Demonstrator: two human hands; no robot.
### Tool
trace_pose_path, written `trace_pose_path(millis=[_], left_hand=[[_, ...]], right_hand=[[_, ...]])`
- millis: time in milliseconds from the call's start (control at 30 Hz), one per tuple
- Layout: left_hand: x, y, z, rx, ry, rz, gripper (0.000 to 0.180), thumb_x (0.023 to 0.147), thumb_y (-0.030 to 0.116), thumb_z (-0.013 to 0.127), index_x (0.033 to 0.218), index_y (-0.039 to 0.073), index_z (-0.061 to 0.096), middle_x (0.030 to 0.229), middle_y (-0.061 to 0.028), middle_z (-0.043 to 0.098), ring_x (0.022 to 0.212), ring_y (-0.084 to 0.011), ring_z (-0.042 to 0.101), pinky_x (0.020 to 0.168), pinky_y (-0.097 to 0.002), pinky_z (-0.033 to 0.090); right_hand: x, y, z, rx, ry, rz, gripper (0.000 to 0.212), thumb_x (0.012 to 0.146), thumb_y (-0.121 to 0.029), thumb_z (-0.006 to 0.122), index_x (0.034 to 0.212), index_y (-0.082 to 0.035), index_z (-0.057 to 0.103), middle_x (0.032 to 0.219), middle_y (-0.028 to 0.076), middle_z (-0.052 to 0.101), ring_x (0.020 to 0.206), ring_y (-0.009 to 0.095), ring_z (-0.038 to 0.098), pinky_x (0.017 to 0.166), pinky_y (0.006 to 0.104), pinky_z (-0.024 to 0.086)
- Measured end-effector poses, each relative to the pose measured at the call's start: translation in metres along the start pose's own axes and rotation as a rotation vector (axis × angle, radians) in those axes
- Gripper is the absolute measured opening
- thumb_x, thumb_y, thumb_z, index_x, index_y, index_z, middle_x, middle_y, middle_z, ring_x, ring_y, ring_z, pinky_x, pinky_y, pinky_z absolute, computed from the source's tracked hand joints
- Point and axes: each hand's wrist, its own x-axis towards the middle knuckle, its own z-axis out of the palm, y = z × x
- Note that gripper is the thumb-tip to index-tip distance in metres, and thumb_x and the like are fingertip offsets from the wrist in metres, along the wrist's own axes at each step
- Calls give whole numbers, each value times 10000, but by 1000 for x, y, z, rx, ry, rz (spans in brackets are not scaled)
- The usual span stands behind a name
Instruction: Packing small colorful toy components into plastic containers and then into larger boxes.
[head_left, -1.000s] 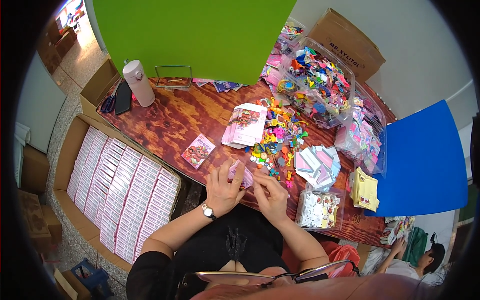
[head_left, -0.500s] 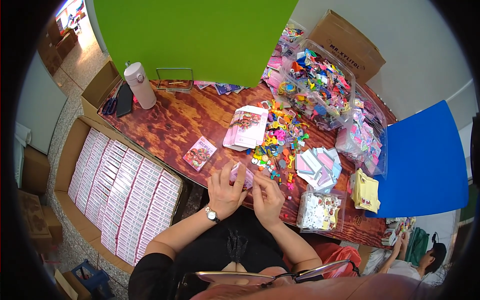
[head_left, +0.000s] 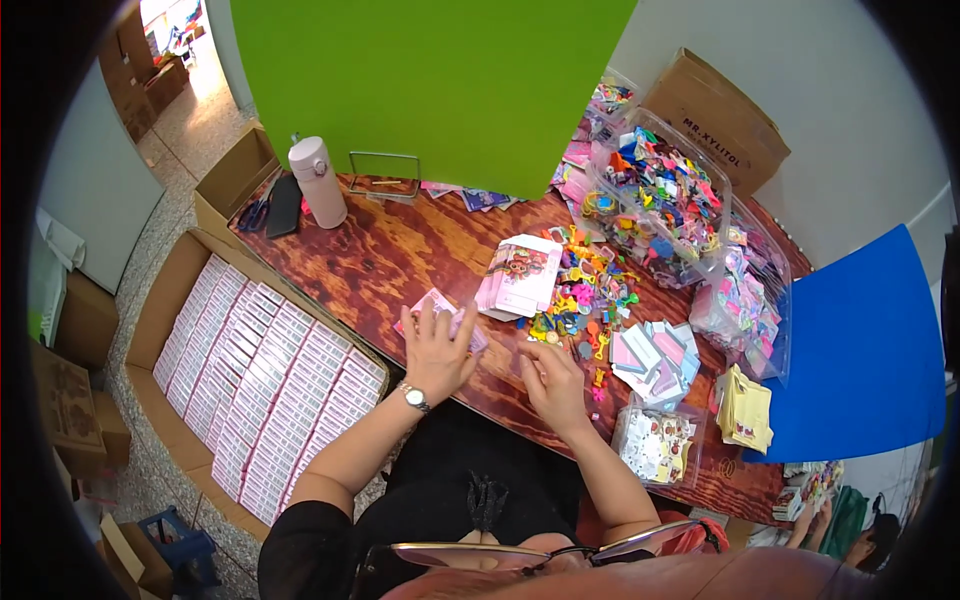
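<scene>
My left hand (head_left: 436, 352) is over the table near its front edge, fingers spread above two small pink picture boxes. One pink box (head_left: 478, 341) shows under the thumb side and appears gripped beneath the palm. The other box (head_left: 433, 300) lies just beyond the fingertips, partly covered by them. To the right, my right hand (head_left: 555, 388) hovers by the table edge, its fingers bent and thumb slightly apart, with nothing visible in it. Ahead of it are a stack of flat pink-and-white cartons (head_left: 525, 285) and a loose heap of small colourful plastic toys (head_left: 585, 290).
A large carton (head_left: 160, 400) packed with rows of pink boxes stands at the left. Toy-filled clear bins (head_left: 722, 190) stand at the back right. Nearer are loose cards (head_left: 655, 362), a sachet tub (head_left: 655, 445) and yellow packets (head_left: 745, 410). A pink bottle (head_left: 318, 185) stands far left.
My left hand has moved forward and left with the pink box, up to the one lying there. My right hand has come away from the box. The whole view has shifted slightly.
</scene>
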Motion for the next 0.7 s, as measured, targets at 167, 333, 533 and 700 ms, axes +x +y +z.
trace_pose_path(millis=[167,333,533,700], left_hand=[[1,-41,7,36,-54,-104,839,790,431,753,1525,200,421,1249,-186,550,1234,-439,467,1016,-678,330],[2,-75,-1,81,-106,-205,882,762,455,772,1532,212,418,1253,-174,552,1182,-406,495,958,-628,382],[19,-55,-29,235,66,-112,902,779,442,777,1538,129,403,1374,-205,526,1298,-392,470,1060,-615,349],[25,-7,-29,-605,56,-112,783,886,270,762,1493,-34,372,1375,-191,544,1198,-342,590,1006,-397,483]], right_hand=[[32,37,4,-183,-14,-90,287,874,-96,720,1156,-54,682,1137,154,685,990,338,668,854,417,533],[61,53,12,-594,-117,-92,519,820,-247,791,1306,-191,618,1437,156,508,1042,356,660,811,442,558],[59,71,14,-518,-316,-42,386,869,-210,742,1248,-207,669,1281,127,650,1019,326,694,757,404,589],[41,35,-7,-420,90,-542,343,854,-110,711,1187,-31,692,1219,162,673,978,307,698,805,368,588]])
